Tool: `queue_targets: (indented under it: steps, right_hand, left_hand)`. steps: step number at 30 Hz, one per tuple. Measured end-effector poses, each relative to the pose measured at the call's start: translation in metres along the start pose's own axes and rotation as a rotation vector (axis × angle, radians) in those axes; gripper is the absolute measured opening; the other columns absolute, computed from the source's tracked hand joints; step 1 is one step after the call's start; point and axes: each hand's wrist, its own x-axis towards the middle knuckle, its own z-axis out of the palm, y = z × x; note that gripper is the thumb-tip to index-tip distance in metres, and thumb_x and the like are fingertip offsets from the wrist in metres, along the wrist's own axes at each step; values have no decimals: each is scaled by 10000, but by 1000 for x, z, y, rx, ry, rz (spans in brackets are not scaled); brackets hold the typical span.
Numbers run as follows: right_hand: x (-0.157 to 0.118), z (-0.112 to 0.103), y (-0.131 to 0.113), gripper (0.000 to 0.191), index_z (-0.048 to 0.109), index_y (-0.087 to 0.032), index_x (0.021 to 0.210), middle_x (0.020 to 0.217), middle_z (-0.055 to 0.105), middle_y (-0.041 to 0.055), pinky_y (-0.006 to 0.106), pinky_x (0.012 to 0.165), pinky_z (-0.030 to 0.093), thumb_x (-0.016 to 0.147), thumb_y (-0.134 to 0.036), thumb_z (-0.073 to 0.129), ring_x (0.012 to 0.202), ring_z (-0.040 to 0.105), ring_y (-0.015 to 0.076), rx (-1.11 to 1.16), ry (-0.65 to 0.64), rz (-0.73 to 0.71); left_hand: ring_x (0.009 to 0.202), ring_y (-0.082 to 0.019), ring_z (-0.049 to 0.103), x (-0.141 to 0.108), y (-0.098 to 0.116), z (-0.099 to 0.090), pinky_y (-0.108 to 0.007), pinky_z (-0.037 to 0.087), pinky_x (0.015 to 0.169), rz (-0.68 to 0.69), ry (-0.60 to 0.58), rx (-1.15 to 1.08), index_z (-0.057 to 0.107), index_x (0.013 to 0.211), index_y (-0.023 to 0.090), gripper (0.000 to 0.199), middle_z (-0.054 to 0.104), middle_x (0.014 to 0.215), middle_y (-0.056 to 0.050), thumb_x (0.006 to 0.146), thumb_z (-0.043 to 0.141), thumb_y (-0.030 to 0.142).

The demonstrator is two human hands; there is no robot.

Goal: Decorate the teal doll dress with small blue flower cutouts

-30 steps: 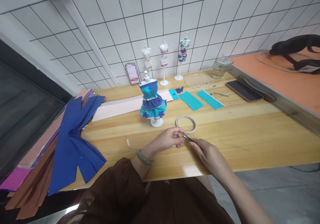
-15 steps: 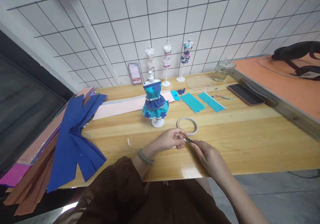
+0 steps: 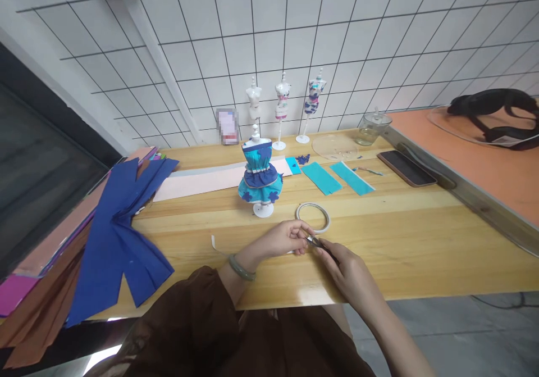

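My left hand (image 3: 290, 238) is closed, its fingertips pinching a narrow white tape strip (image 3: 213, 244) whose far end curls up left of my wrist. In my closed right hand (image 3: 343, 264) are small dark scissors (image 3: 312, 241), their tips at my left fingertips. The hands partly hide both the strip and the tool. Just beyond them a roll of white tape (image 3: 298, 213) lies flat. A small mannequin (image 3: 263, 211) stands upright behind my left hand, in a turquoise and blue dress (image 3: 259, 177) with a ruffled skirt.
Turquoise fabric pieces (image 3: 322, 178) and a pale pink strip (image 3: 202, 183) lie mid-table. Blue fabric (image 3: 105, 242) covers the left side. Three small mannequins (image 3: 281, 104) stand by the wall. A phone (image 3: 406, 167) and a glass jar (image 3: 373, 127) are at the right.
The scissors now show more of their length at my left fingertips, and my right hand has turned slightly. The whole view has shifted a little; the mannequins and fabric stay put.
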Motion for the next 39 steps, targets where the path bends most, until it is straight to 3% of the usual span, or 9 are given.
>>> queue_targets:
  steps: [9, 15, 20, 27, 32, 35, 39]
  right_hand:
    - [-8, -5, 0, 412, 594, -175, 1119, 1049, 673, 120, 363, 774, 507, 889, -439, 376, 944, 636, 251, -22, 65, 19]
    - [-15, -20, 24, 419, 569, -179, 1112, 1063, 658, 120, 380, 747, 506, 883, -465, 367, 928, 634, 262, -232, 159, 103]
    - [-17, -26, 47, 402, 563, -186, 1127, 968, 634, 120, 365, 641, 489, 879, -434, 369, 811, 630, 257, -481, 252, 108]
    - [-12, -21, 58, 337, 652, -179, 1030, 888, 614, 143, 423, 744, 432, 865, -368, 427, 860, 551, 287, -570, 346, 31]
    - [-11, -16, 37, 312, 648, -212, 1032, 1009, 620, 136, 489, 808, 412, 847, -376, 458, 986, 530, 311, -327, 409, -22]
    - [-11, -12, 7, 266, 645, -223, 980, 990, 639, 103, 436, 856, 432, 849, -380, 476, 986, 558, 258, 40, 361, -95]
    - [-6, -8, -30, 250, 655, -206, 863, 921, 674, 78, 357, 767, 473, 819, -417, 528, 880, 602, 220, 392, 272, 22]
  left_hand:
    - [573, -85, 542, -1, 0, 1, -243, 442, 577, -5, 25, 31, 520, 1046, 147, 435, 545, 713, 2, 716, 650, 399]
    - [564, -86, 548, -4, 0, 5, -238, 459, 568, -9, 57, 98, 445, 1131, 164, 427, 532, 694, 12, 766, 592, 331]
    - [582, -69, 549, -10, 5, 13, -208, 447, 546, -1, 118, 247, 432, 1191, 210, 404, 517, 842, -10, 796, 509, 246]
    - [782, -127, 549, -23, 18, 20, -251, 456, 709, 95, 228, 522, 507, 1167, 220, 394, 587, 964, -46, 782, 461, 150]
    - [970, -176, 535, -32, 27, 24, -290, 455, 804, 97, 280, 424, 567, 1079, 205, 311, 581, 1106, -77, 785, 477, 158]
    - [924, -168, 544, -36, 30, 28, -287, 474, 749, 47, 233, 207, 568, 1046, 176, 276, 577, 1083, -96, 774, 527, 187]
    - [871, -164, 550, -40, 31, 32, -273, 472, 672, 18, 211, 39, 548, 1054, 162, 305, 566, 1051, -112, 761, 587, 237]
